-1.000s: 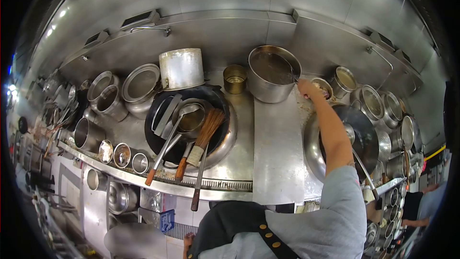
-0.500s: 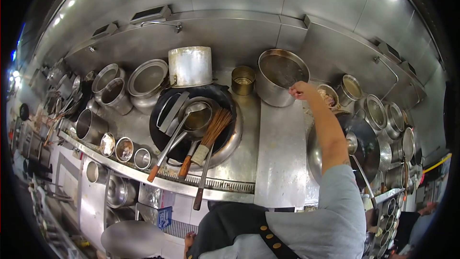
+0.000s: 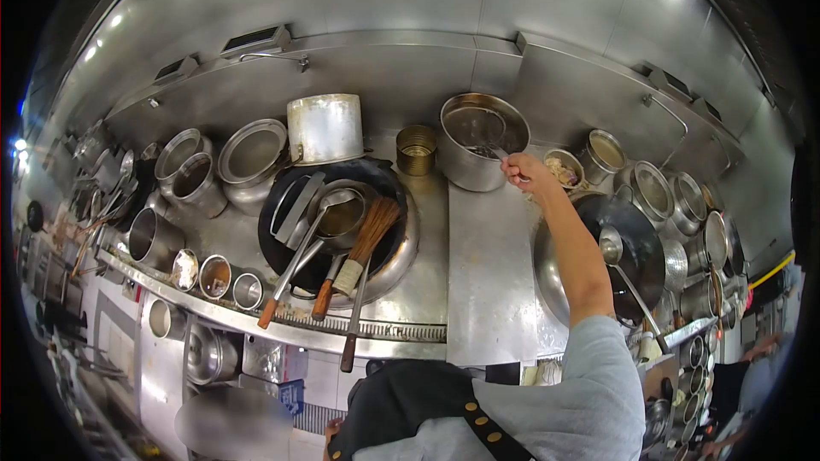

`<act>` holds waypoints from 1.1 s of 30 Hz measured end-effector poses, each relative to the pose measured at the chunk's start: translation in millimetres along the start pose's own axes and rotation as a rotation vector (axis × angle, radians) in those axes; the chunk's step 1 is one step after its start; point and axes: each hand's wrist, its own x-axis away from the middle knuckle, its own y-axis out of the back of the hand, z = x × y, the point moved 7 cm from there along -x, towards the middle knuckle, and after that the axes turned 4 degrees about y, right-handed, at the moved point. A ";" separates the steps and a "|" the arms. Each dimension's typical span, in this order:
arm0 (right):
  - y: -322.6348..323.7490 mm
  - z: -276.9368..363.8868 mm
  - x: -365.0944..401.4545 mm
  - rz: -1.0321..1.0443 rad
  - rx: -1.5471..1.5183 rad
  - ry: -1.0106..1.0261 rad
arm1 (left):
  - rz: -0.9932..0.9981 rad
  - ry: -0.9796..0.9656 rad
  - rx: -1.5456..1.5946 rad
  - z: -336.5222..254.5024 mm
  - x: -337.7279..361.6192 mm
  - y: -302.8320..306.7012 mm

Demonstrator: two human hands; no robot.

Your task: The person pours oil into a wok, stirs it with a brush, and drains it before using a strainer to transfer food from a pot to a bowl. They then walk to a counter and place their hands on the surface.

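At the back of the counter, my right hand is closed round the thin handle of a round-ended utensil, perhaps a strainer. Its head dips into dark liquid inside a tall steel pot, and the handle crosses the pot's right rim. A bowl of food pieces stands just beyond my right wrist. Low by my apron, only a small part of my left hand shows; its fingers are mostly hidden.
Below my right forearm sits a dark wok with a ladle across it. Another wok holds a brush and several long-handled tools. An upturned pot, a tin and several lidded pots line the back.
The utensil's round head and handle now show in the pot, with my right hand still at the rim. The whole view has shifted slightly; the cookware stands as before.
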 end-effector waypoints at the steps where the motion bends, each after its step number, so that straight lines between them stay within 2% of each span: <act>1: 0.2 3.6 5.4 0.005 -0.050 0.029 | 0.001 -0.008 -0.023 -2.5 -3.4 0.6; 2: 3.9 4.2 8.5 -0.001 -0.053 0.034 | 0.007 -0.010 -0.029 -6.0 -7.5 2.6; 4: 7.0 5.9 15.1 0.022 -0.040 0.036 | 0.159 -0.110 -0.358 -20.1 -19.0 -3.8; 5: 7.9 7.8 20.7 0.015 -0.042 0.038 | 0.166 -0.111 -0.362 -31.1 -23.2 -6.1; 7: 9.3 12.1 35.7 -0.039 -0.036 0.034 | 0.117 -0.936 -1.160 -71.2 -2.3 -31.5; 8: 11.8 12.6 41.0 -0.046 -0.037 0.034 | 0.124 -0.937 -1.160 -69.1 -2.7 -34.3; 10: 17.5 16.4 51.5 -0.067 -0.098 0.054 | 0.092 -0.065 -0.381 -32.7 -31.5 -11.0; 11: 22.3 20.5 58.3 -0.073 -0.098 0.054 | 0.097 -0.063 -0.382 -31.9 -32.6 -13.4; 13: 27.5 33.2 76.8 -0.042 -0.180 0.068 | 0.032 0.149 -0.243 -19.4 -35.9 -10.0; 14: 40.8 32.2 79.6 -0.048 -0.181 0.069 | 0.037 0.151 -0.247 -20.4 -35.9 -10.3; 16: 69.9 37.5 87.0 -0.148 -0.289 0.178 | 0.044 0.006 -0.515 -32.4 -34.4 -13.3; 17: 76.2 37.0 92.0 -0.151 -0.288 0.177 | 0.046 0.007 -0.515 -30.6 -34.6 -11.8; 19: 92.4 48.0 117.6 -0.385 -0.120 0.296 | 0.182 0.015 -0.592 -29.6 -32.9 -21.0; 21: 150.9 24.8 100.5 -0.438 -0.003 0.341 | 0.149 -0.048 -0.536 -35.0 -29.1 -23.1; 22: 182.5 24.7 97.0 -0.626 0.611 0.457 | 0.115 -0.112 -0.478 -41.4 -26.0 -23.5; 23: 187.7 29.0 100.7 -0.783 1.240 0.547 | 0.119 -0.110 -0.481 -42.8 -24.9 -25.0; 24: 172.3 25.9 120.9 -0.906 1.442 0.462 | 0.105 -0.095 -0.621 -38.5 -26.3 -23.2; 25: 181.3 18.1 124.8 -0.908 1.442 0.458 | 0.090 -0.081 -0.760 -34.6 -27.8 -21.2; 26: 195.0 2.7 117.0 -0.790 1.541 0.279 | 0.091 -0.080 -0.761 -34.3 -28.9 -20.2; 27: 207.3 -13.6 108.8 -0.665 1.628 0.101 | 0.148 -0.181 -0.715 -39.8 -28.8 -24.7; 28: 206.7 -16.2 108.5 -0.661 1.628 0.104 | 0.201 -0.281 -0.667 -49.5 -26.3 -31.0; 30: 204.7 -9.4 109.6 -0.741 1.469 0.258 | 0.056 0.002 -0.491 -54.4 -15.2 -26.3; 31: 197.5 -7.1 111.1 -0.731 1.473 0.254 | -0.033 0.128 -0.389 -83.5 4.0 -38.9; 32: 172.9 9.3 121.5 -0.754 1.461 0.400 | -0.037 0.137 -0.390 -79.2 4.1 -36.8; 33: 156.5 24.0 129.8 -0.780 1.440 0.548 | -0.018 0.227 -0.199 -68.9 -3.4 -34.8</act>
